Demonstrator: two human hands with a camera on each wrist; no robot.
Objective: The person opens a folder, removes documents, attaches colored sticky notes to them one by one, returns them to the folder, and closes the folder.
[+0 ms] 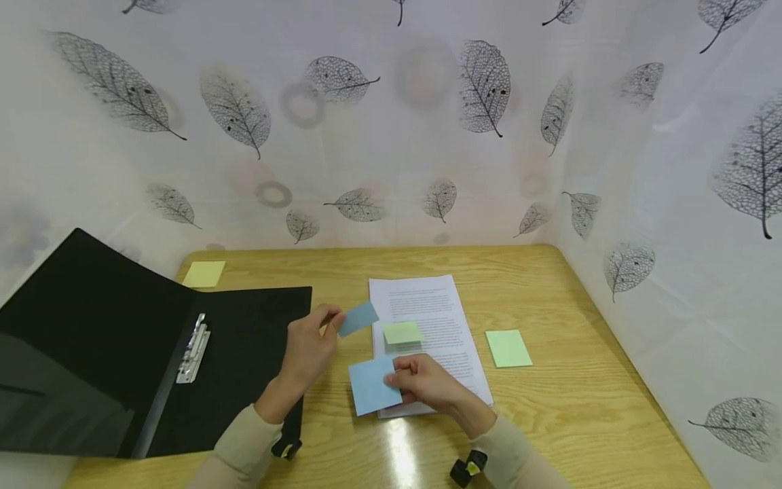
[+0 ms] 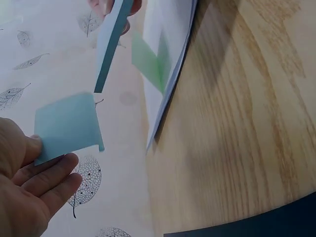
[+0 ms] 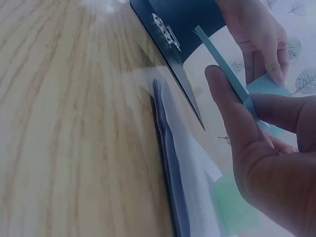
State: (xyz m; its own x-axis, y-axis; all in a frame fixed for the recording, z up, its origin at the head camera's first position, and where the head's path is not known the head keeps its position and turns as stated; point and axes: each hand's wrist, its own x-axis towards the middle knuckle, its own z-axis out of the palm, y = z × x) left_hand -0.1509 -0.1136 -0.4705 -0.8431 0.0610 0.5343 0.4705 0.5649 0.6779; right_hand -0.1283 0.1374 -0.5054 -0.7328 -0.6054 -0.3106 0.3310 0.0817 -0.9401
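My left hand (image 1: 310, 346) pinches a single blue sticky note (image 1: 359, 319) by its left side, thumb on one face and fingers behind, as the left wrist view shows. Lower and to the right, my right hand (image 1: 427, 384) holds a pad of blue sticky notes (image 1: 374, 387) between thumb and fingers; its thick edge shows in the right wrist view. Both are held above the table, close to a stack of printed paper (image 1: 421, 299). A green sticky note (image 1: 403, 333) is on the top sheet, partly lifted off it in the left wrist view.
A black ring binder (image 1: 244, 360) lies spread at the left, its metal clip (image 1: 194, 350) raised and its cover (image 1: 79, 326) leaning up. A yellow sticky pad (image 1: 204, 274) is at the back left. The green sticky pad (image 1: 509, 348) lies right of the papers on the wooden table (image 1: 580, 407).
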